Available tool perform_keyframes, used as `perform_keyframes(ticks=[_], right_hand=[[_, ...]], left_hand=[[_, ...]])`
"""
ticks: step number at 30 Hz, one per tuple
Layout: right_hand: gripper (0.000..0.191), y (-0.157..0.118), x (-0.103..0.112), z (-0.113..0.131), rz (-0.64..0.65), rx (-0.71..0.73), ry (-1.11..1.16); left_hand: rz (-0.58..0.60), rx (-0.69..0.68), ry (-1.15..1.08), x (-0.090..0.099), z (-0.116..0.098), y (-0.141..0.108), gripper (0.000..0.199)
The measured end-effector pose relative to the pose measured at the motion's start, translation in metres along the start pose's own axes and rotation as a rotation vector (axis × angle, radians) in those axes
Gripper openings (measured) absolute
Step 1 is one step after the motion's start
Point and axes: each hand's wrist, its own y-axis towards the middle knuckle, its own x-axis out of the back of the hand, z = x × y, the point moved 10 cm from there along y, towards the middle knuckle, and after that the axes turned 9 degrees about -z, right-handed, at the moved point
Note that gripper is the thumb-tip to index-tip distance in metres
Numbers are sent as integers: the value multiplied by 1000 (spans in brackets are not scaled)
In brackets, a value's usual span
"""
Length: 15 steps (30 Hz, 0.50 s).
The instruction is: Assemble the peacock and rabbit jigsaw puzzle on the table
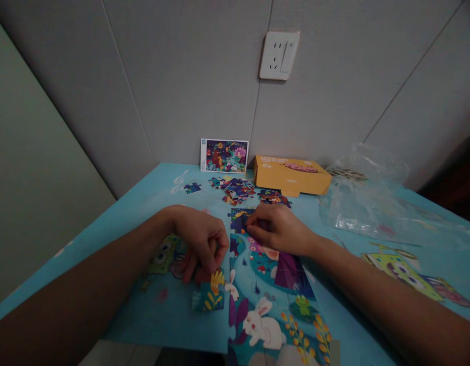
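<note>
A partly joined jigsaw puzzle lies in front of me, showing white rabbits, a frog and a teal stream. My right hand is closed at its top end, fingertips pinched at the edge of a dark blue puzzle piece. Left of the joined part, my left hand is curled, its fingers closed over the upper edge of a teal puzzle piece with yellow leaves. That piece sits beside the puzzle's left edge, close to a small white rabbit. The left fingertips are partly hidden.
Loose puzzle pieces are heaped beyond my hands, with one piece apart on the left. A picture card leans on the wall beside a yellow box. Clear plastic bags lie right on the blue table.
</note>
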Motion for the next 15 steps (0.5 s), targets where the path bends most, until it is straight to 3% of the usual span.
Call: perform_keyframes(ticks=[2,4,7,10,11,15], right_hand=[[12,-1,-5,-3,36,-2,26],[12,-1,-5,-10,35,-21,31],[13,0,-3,-19,25,-56,2],[14,1,-4,-19,42,-46,-16],[15,1,-4,-20,43,-43,-14],[14,3,-2,-25,24,-68,-8]], left_hand=[[-80,-59,15,11,-5,-1,23],[-271,-181,44,36,-17,-2,22],[-788,-366,140,93,-32,-19,17],[-1323,-355,384,136,-33,-53,20],[-1407,-332,491,141,-33,-60,22],[-1509,-300,752,149,-34,-69,31]])
